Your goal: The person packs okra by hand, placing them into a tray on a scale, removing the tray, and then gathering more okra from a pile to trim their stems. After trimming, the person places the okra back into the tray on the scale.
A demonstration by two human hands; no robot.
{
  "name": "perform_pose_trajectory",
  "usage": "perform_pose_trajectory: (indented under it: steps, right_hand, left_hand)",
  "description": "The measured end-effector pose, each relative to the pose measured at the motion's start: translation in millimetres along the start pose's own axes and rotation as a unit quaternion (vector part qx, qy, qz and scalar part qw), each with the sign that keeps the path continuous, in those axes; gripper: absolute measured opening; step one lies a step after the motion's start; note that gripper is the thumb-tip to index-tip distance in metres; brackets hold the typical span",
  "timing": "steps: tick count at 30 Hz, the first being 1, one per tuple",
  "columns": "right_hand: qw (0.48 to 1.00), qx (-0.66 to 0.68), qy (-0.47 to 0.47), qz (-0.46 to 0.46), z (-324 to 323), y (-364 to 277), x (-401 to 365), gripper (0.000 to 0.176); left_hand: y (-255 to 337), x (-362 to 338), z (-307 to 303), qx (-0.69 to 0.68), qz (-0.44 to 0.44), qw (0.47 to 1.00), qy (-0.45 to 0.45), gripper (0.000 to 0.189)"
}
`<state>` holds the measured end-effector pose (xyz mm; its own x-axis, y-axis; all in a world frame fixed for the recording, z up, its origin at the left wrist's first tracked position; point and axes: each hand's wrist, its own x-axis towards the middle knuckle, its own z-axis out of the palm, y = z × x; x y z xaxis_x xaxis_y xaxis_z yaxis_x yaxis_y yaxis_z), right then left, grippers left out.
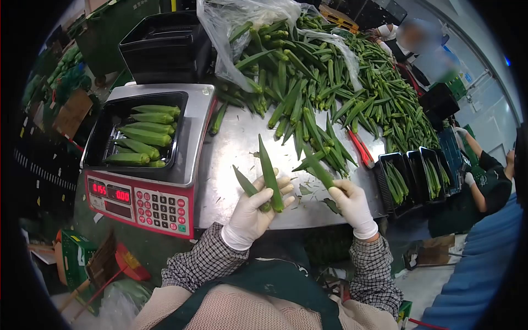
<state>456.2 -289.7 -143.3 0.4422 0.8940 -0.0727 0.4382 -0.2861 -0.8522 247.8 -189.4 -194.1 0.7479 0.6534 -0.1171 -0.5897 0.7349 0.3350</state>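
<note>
My gloved left hand point(246, 218) is closed round two okra pods: a long one point(267, 170) upright between thumb and fingers, and a shorter one point(246, 184) leaning left in the palm. Between the thumb and fingers of my gloved right hand point(356, 210) is another okra pod point(319, 169), its tip pointing away from me. Both hands are above the near part of the metal table point(234, 148). To the left, a black tray point(94, 137) with several okra pods point(147, 132) rests on a red and silver scale point(202, 104) with lit red digits.
A large okra heap point(330, 77) covers the back, partly under clear plastic point(223, 49). Stacked black trays point(165, 49) stand behind the scale. A red-handled tool point(360, 147) lies right of centre. Filled trays point(397, 184) line the right edge, near a co-worker point(484, 187).
</note>
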Motion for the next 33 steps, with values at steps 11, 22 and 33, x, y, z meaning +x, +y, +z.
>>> perform_pose_trajectory:
  steps: [11,22,33]
  right_hand:
    - [0.927,0.345,-0.13,0.076,26,-21,-4,0.029]
    - [0.994,0.023,-0.055,-0.096,57,-48,-9,0.021]
    - [0.962,-0.001,-0.064,-0.266,95,-90,4,0.045]
  left_hand:
    - [-2,-8,8,-0.042,-0.016,0.998,-0.037,0.043]
    - [-2,-12,14,-0.001,0.033,0.998,-0.056,0.045]
    - [23,-35,35,0.148,0.192,0.969,0.036,0.048]
